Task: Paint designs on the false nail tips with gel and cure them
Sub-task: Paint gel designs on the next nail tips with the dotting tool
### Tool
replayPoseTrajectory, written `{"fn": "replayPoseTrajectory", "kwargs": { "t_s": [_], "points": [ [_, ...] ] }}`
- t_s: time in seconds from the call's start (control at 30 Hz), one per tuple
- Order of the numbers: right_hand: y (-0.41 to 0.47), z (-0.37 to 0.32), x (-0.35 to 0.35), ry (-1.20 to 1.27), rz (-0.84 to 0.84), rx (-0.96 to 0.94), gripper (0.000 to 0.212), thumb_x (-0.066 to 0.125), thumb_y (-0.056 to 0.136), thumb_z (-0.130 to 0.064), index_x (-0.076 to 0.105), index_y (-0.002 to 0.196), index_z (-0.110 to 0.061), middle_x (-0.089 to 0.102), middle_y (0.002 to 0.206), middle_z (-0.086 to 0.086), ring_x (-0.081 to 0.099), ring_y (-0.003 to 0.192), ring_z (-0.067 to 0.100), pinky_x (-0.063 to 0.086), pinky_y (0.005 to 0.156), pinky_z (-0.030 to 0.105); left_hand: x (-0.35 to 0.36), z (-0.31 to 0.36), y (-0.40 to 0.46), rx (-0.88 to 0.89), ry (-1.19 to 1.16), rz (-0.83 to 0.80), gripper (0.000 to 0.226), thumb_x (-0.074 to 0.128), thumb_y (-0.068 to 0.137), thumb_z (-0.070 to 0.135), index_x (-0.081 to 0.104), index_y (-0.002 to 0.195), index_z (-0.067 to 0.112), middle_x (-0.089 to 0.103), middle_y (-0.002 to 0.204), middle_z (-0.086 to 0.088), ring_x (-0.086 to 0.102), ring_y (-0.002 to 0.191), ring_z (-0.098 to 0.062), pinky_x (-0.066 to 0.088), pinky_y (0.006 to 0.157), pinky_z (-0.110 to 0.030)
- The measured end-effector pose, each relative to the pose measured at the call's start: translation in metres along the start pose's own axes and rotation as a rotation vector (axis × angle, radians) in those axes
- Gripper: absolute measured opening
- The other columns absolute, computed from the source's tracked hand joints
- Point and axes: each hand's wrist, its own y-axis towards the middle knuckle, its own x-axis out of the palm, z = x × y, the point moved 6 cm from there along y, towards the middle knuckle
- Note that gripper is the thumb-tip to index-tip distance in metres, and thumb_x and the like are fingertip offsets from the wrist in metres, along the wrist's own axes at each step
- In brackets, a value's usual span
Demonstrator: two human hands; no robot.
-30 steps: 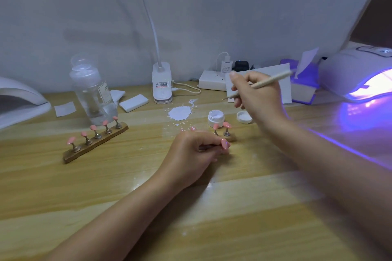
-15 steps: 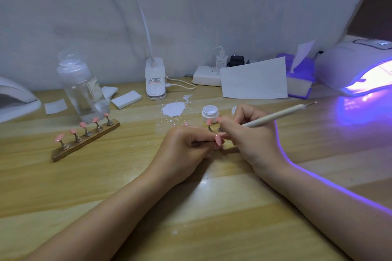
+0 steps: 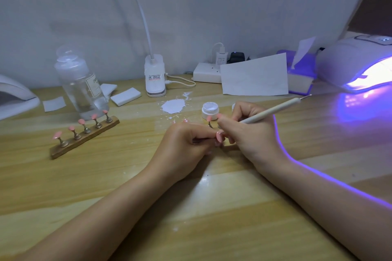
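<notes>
Right-hand (image 3: pixel 252 131) grip around a white dotting pen (image 3: pixel 273 110), left hand (image 3: pixel 186 144) pinching a pink nail tip (image 3: pixel 220 136) (glossy, unpainted).

We're at a small home nail-art desk, pale wooden tabletop (image 3: pixel 106 176) pushed against a plain white wall (image 3: pixel 191 6). Far right, a curing lamp (image 3: pixel 356 65) glows violet across the wood; a second lamp (image 3: pixel 14 97) sits at the left edge. Left of centre, a wooden stand (image 3: pixel 84 137) carries five pink nail tips beside a clear bottle (image 3: pixel 80 85). At the back, a power strip (image 3: pixel 209 72) with chargers and a tissue box (image 3: pixel 301 74).
</notes>
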Motion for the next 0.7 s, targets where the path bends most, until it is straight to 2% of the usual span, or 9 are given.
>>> {"fn": "replayPoseTrajectory", "kwargs": {
  "t_s": [0.13,0.3,0.43,0.6,0.7],
  "points": [
    [0.0,-0.0011,0.0011,0.019,0.0,0.009,0.047,0.059,0.076,0.012,0.032,0.045,-0.011,0.042,0.032,-0.004,0.05,0.035,0.013,0.036,0.04,0.012,-0.0001,0.0012,0.0,0.008,0.0,-0.003,0.014,0.064,0.08,-0.002,0.075,0.08,0.008,0.07,0.07,-0.004,0.047,0.054,0.006,0.039,0.066,-0.013],
    [-0.0003,-0.0013,0.0014,0.024,-0.003,0.018,0.046,0.06,0.076,0.013,0.033,0.046,-0.01,0.042,0.032,-0.004,0.049,0.034,0.012,0.035,0.039,0.011,-0.0005,0.0012,0.0006,0.007,-0.005,-0.004,0.015,0.064,0.079,-0.004,0.075,0.08,0.007,0.07,0.07,-0.007,0.047,0.055,0.003,0.043,0.062,-0.016],
    [0.0003,-0.0009,0.0007,0.033,0.008,0.022,0.048,0.06,0.075,0.013,0.033,0.044,-0.013,0.045,0.035,0.0,0.049,0.033,0.012,0.034,0.039,0.011,-0.0001,0.0025,0.0002,0.014,-0.004,-0.01,0.016,0.064,0.079,-0.005,0.075,0.079,0.006,0.068,0.067,-0.008,0.045,0.053,0.003,0.039,0.058,-0.013],
    [0.0002,-0.0003,0.0013,0.023,0.0,0.02,0.047,0.06,0.075,0.013,0.033,0.045,-0.012,0.042,0.032,-0.007,0.05,0.035,0.012,0.034,0.039,0.011,0.0,0.0016,0.0004,0.011,-0.003,-0.006,0.014,0.065,0.079,-0.004,0.075,0.079,0.006,0.068,0.068,-0.01,0.045,0.054,0.002,0.04,0.06,-0.016],
    [0.0,-0.0004,0.0015,0.019,-0.003,0.025,0.046,0.06,0.076,0.011,0.033,0.046,-0.011,0.043,0.032,-0.005,0.05,0.035,0.012,0.035,0.04,0.011,0.0005,0.0002,0.0009,0.01,0.018,-0.014,0.012,0.064,0.08,-0.001,0.074,0.079,0.006,0.068,0.068,-0.011,0.044,0.055,0.002,0.039,0.063,-0.017]
  ]
}}
